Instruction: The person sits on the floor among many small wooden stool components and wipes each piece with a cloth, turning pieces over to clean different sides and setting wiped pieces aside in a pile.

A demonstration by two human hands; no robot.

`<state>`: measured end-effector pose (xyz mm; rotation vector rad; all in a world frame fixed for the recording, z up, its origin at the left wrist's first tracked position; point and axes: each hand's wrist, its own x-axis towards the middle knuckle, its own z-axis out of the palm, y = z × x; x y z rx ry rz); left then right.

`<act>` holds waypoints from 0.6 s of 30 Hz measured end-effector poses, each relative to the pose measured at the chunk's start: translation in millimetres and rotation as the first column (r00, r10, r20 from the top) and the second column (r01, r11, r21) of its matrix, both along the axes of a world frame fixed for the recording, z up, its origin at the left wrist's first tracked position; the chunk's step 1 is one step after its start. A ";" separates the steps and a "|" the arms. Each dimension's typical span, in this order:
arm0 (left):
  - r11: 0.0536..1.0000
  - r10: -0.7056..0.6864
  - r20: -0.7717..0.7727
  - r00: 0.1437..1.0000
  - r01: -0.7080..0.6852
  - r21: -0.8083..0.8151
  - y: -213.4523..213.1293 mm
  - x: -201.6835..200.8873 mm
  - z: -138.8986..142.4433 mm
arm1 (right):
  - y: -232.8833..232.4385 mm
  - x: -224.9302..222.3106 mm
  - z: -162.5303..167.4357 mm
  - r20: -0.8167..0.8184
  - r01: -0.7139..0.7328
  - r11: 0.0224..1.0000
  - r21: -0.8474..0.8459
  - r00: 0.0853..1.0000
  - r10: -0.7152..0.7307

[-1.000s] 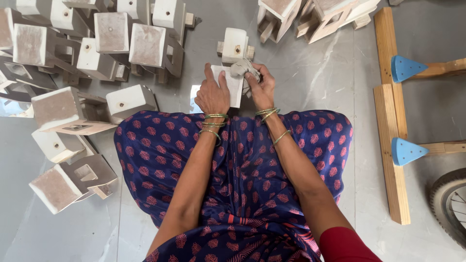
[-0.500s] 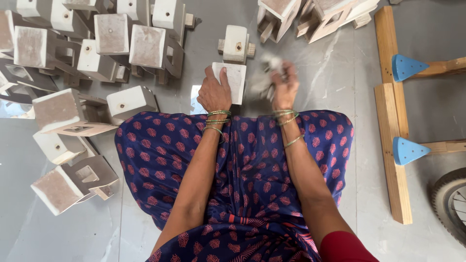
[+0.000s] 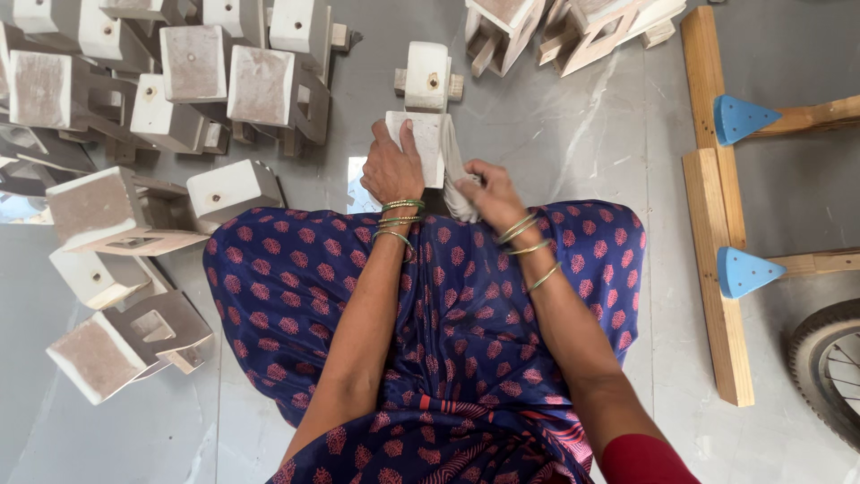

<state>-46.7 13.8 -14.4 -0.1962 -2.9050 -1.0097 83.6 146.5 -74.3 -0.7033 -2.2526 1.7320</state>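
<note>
1. I see my left hand (image 3: pixel 391 170) just above the middle of the frame, laid flat on a white block (image 3: pixel 419 143), fingers together and curled over its top and left edge, holding it firmly.
2. The white block stands on the grey floor (image 3: pixel 555 143) right at the edge of my lap, touching the blue dotted cloth (image 3: pixel 448 314) that covers my knees.
3. My right hand (image 3: pixel 488 193) sits just right of the block, fingers closed around a pale rag (image 3: pixel 457 184); the rag is pressed against the block's right side.
4. Both wrists carry thin green and gold bangles (image 3: pixel 400 220).
5. Directly above the held block, in the upper middle of the frame, a second white block with wooden pegs (image 3: pixel 428 76) stands apart from it.
6. The upper left and left of the frame are filled with a heap of similar white blocks (image 3: pixel 179 81), several tipped over.
7. More wooden pieces (image 3: pixel 573 27) lie at the top, right of centre.
8. At the right edge I see a wooden frame (image 3: pixel 712 224) with two blue triangular corner pieces (image 3: pixel 743 269), and a wheel (image 3: pixel 829 367) in the lower right corner.
</note>
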 end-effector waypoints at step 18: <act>1.000 0.002 0.010 1.000 -0.002 0.014 2.2 1.3 -3.1 | -4.2 -82.4 16.5 -0.272 0.369 0.901 0.230 0.913 -0.304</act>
